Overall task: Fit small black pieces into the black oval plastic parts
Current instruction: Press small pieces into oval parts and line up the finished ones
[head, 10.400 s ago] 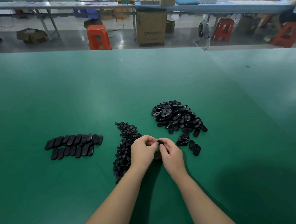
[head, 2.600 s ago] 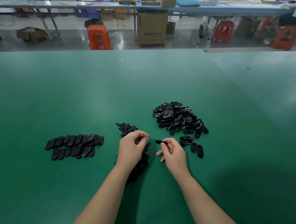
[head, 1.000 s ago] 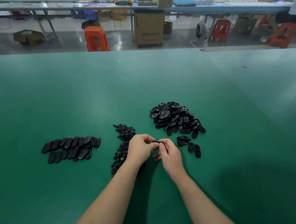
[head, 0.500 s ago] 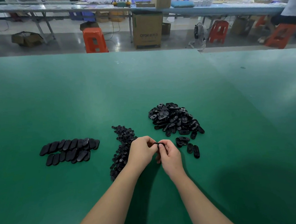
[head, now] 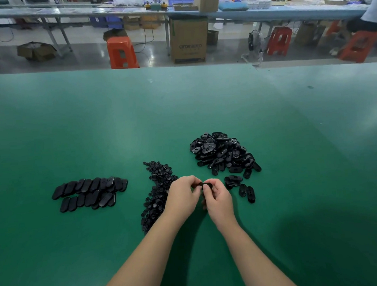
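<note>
A: Two hands meet over the worktop (head: 95,130), head view. What do the fingers have?

B: Left hand (head: 182,194) and right hand (head: 217,196) both curl and pinch one oval part (head: 201,184) between them, raised just above the worktop. Its long axis looks to run hand to hand. I can't see the small piece; it is likely hidden under the left fingers (head: 193,182).

A: Where is the stock?

B: Small pieces (head: 157,188) lie just left of the left hand, the loose ovals pile (head: 223,154) up and right, nearer the right hand. Finished rows (head: 89,193) sit well apart, far left
</note>
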Demonstrator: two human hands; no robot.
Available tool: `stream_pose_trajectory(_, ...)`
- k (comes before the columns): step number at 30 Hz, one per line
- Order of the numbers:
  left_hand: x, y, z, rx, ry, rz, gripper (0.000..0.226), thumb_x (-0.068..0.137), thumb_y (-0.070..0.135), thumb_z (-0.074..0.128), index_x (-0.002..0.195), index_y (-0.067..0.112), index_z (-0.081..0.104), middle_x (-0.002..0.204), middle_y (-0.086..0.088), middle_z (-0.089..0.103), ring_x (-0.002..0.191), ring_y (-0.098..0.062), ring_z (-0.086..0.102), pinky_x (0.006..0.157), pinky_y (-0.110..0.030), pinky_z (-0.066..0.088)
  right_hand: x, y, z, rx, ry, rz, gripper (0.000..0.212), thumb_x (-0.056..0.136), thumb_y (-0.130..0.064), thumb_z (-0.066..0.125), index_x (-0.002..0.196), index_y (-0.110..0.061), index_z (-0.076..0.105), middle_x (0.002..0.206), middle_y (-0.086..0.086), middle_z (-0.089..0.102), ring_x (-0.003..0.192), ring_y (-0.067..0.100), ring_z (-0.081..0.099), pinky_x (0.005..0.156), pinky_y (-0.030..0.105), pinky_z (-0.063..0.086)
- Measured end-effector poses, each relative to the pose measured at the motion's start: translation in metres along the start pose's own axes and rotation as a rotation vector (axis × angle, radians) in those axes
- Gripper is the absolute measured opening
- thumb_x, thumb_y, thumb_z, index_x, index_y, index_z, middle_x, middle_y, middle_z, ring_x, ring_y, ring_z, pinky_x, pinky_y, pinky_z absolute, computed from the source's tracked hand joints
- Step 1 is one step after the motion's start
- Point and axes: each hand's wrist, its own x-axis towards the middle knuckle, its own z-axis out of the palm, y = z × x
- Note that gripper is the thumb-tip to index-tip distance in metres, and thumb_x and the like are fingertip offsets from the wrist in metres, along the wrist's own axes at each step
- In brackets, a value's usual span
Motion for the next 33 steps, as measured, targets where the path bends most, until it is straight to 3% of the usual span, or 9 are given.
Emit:
stream_pose_trajectory(2, -0.001, -0.003, -0.001, 0.045, -0.010, 0.058, 0.017, 0.094, 0.017, 0.062, 0.108, 0.020, 0.072, 0.091, 0.012, 0.061, 0.077, 0.000, 0.053, 0.069, -0.007, 0.037, 0.000, 0.000, 0.000, -0.010, -0.005, 0.002, 0.012, 0.102, -0.018, 0.057, 0.094, -0.026, 0.062, 0.072, 0.001, 0.066, 0.057, 0.012, 0.052, 0.057, 0.043, 0.049)
stream_pose_trajectory(6, -0.006, -0.006, -0.001, 0.147, 0.005, 0.164, 0.032, 0.096, 0.018, 0.058, 0.127, 0.023, 0.062, 0.107, 0.005, 0.065, 0.097, -0.015, 0.062, 0.086, -0.030, 0.050, -0.002, -0.003, -0.001, -0.009, -0.028, 0.011, 0.014, 0.102, -0.017, 0.056, 0.093, -0.026, 0.062, 0.068, -0.007, 0.065, 0.055, 0.010, 0.051, 0.057, 0.034, 0.045)
stream_pose_trajectory(11, -0.013, -0.016, -0.014, 0.324, 0.130, 0.307, 0.019, 0.094, 0.027, 0.061, 0.112, 0.027, 0.068, 0.096, 0.007, 0.063, 0.075, -0.018, 0.065, 0.058, -0.032, 0.050, -0.004, -0.009, -0.001, 0.039, -0.040, 0.011, 0.014, 0.105, -0.018, 0.052, 0.100, -0.023, 0.064, 0.068, -0.005, 0.065, 0.053, 0.012, 0.054, 0.050, 0.028, 0.047)
stream_pose_trajectory(14, -0.017, -0.033, -0.035, 0.272, 0.255, 0.173, 0.019, 0.090, 0.030, 0.067, 0.109, 0.026, 0.069, 0.091, 0.009, 0.061, 0.071, -0.016, 0.063, 0.057, -0.029, 0.048, -0.005, -0.011, -0.001, 0.051, -0.032, 0.023, 0.013, 0.105, -0.017, 0.052, 0.103, -0.022, 0.064, 0.071, -0.004, 0.066, 0.054, 0.010, 0.054, 0.048, 0.026, 0.047)
stream_pose_trajectory(18, -0.028, -0.079, -0.073, 0.214, 0.416, -0.073, 0.024, 0.092, 0.028, 0.069, 0.115, 0.021, 0.070, 0.074, 0.016, 0.050, 0.058, -0.001, 0.049, 0.049, -0.019, 0.031, -0.007, -0.011, -0.001, -0.028, -0.041, 0.008, 0.015, 0.104, -0.018, 0.053, 0.100, -0.025, 0.065, 0.072, -0.009, 0.067, 0.055, 0.006, 0.055, 0.051, 0.025, 0.049)
stream_pose_trajectory(26, -0.061, -0.160, -0.132, 0.198, 0.590, -0.461, 0.029, 0.093, 0.023, 0.064, 0.119, 0.011, 0.070, 0.088, -0.006, 0.063, 0.080, -0.028, 0.057, 0.068, -0.035, 0.043, -0.009, -0.012, 0.001, -0.062, -0.036, 0.009, 0.016, 0.103, -0.016, 0.054, 0.095, -0.023, 0.066, 0.070, -0.010, 0.066, 0.055, 0.008, 0.054, 0.054, 0.033, 0.050)
stream_pose_trajectory(33, -0.064, -0.177, -0.147, 0.234, 0.592, -0.577, 0.030, 0.096, 0.026, 0.062, 0.121, 0.012, 0.070, 0.092, -0.008, 0.066, 0.079, -0.029, 0.055, 0.065, -0.034, 0.042, -0.011, -0.012, 0.002, -0.080, -0.039, 0.011, 0.017, 0.103, -0.014, 0.053, 0.095, -0.023, 0.066, 0.071, -0.009, 0.067, 0.056, 0.008, 0.055, 0.056, 0.036, 0.050)
